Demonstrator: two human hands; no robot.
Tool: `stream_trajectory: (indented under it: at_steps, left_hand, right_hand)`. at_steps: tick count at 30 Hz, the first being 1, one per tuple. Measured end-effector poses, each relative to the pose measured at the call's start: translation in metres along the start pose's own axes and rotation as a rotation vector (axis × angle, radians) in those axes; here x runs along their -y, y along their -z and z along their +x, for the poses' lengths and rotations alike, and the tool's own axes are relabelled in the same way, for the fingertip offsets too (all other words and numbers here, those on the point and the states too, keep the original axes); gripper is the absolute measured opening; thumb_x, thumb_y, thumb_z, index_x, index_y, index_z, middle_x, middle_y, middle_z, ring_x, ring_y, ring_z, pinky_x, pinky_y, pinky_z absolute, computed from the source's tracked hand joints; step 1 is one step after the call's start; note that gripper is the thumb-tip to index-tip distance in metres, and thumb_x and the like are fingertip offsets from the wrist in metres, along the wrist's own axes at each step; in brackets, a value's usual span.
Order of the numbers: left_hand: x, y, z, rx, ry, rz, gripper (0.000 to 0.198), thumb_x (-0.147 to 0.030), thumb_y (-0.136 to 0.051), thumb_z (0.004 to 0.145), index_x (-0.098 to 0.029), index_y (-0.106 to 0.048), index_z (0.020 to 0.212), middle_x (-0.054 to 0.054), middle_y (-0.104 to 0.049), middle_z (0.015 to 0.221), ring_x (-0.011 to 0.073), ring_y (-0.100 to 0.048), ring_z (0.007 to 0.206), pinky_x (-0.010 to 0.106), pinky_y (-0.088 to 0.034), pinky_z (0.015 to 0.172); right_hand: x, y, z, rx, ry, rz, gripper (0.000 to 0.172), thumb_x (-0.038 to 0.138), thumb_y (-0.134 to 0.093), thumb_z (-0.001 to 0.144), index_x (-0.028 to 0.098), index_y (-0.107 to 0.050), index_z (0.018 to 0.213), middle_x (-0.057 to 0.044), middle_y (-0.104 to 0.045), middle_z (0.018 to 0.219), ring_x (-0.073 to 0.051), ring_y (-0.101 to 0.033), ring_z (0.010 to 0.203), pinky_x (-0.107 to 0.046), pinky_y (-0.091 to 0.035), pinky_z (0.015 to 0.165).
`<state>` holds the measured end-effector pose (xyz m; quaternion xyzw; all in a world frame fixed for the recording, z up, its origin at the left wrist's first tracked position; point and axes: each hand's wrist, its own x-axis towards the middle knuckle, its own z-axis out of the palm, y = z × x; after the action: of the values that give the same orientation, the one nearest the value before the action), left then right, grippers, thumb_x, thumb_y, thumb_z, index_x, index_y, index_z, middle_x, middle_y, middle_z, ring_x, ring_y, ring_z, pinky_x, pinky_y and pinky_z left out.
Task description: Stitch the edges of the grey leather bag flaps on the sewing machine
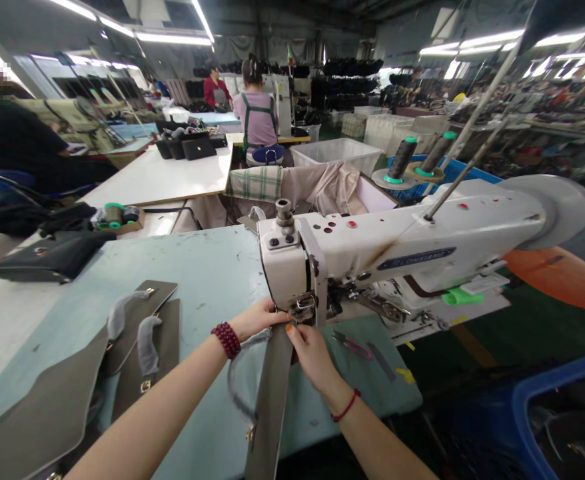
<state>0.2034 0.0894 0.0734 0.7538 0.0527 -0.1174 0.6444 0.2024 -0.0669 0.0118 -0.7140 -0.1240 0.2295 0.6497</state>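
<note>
A white sewing machine point(402, 240) stands on the pale green table. Under its needle area lies the far end of a long grey-brown panel point(271, 400), which runs back toward me. My left hand point(257, 320) holds the panel's left side close to the presser foot, fingers together. My right hand point(312, 353) pinches its right edge, thumb on top. A plastic-wrapped handle point(233, 387) with gold hardware curves along the panel's left side. The needle and the fingertips nearest it are partly hidden by the machine head.
More grey-brown panels point(47, 407) with wrapped handles lie at left. Pink-handled snips point(353, 345) rest right of my right hand. A blue bin point(527, 407) stands at lower right; a black bag point(52, 257) lies at left. Several people sit or stand beyond.
</note>
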Motion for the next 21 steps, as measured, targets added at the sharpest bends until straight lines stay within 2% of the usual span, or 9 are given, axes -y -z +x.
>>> stream_trajectory:
  at_steps: [7,15,18,21]
  left_hand:
    - [0.019,0.003,0.006,0.014,-0.051,-0.017,0.025,-0.037,-0.072,0.065,-0.018,-0.075,0.08,0.004,-0.074,0.088,0.0235,-0.062,0.087,0.033,-0.049,0.084]
    - [0.014,0.001,0.002,-0.007,-0.071,-0.029,0.023,-0.034,-0.07,0.068,-0.018,-0.076,0.083,0.003,-0.075,0.091,0.0227,-0.064,0.089,0.031,-0.048,0.086]
    - [0.012,-0.003,-0.001,-0.045,-0.06,-0.039,0.024,-0.033,-0.071,0.068,-0.018,-0.076,0.086,0.003,-0.074,0.096,0.023,-0.063,0.093,0.03,-0.047,0.088]
    - [0.015,-0.01,-0.004,-0.107,-0.035,-0.053,0.023,-0.034,-0.069,0.07,-0.018,-0.075,0.086,0.003,-0.074,0.093,0.0216,-0.064,0.088,0.029,-0.048,0.082]
  right_hand:
    - [-0.005,0.0,0.0,0.004,-0.026,0.022,0.047,0.055,-0.047,0.085,0.015,-0.053,0.06,0.003,-0.047,0.047,-0.011,-0.047,0.042,-0.019,-0.034,0.041]
    - [-0.004,0.005,0.002,0.027,-0.018,-0.01,0.05,0.058,-0.046,0.083,0.015,-0.054,0.058,0.0,-0.052,0.048,-0.013,-0.049,0.045,-0.021,-0.035,0.043]
    - [-0.003,0.008,0.002,0.045,-0.015,-0.023,0.048,0.056,-0.047,0.084,0.015,-0.054,0.059,0.0,-0.05,0.049,-0.012,-0.047,0.046,-0.02,-0.033,0.042]
    - [-0.001,0.013,0.002,0.053,-0.003,-0.032,0.044,0.051,-0.047,0.084,0.015,-0.054,0.061,0.001,-0.048,0.052,-0.011,-0.044,0.049,-0.02,-0.031,0.044]
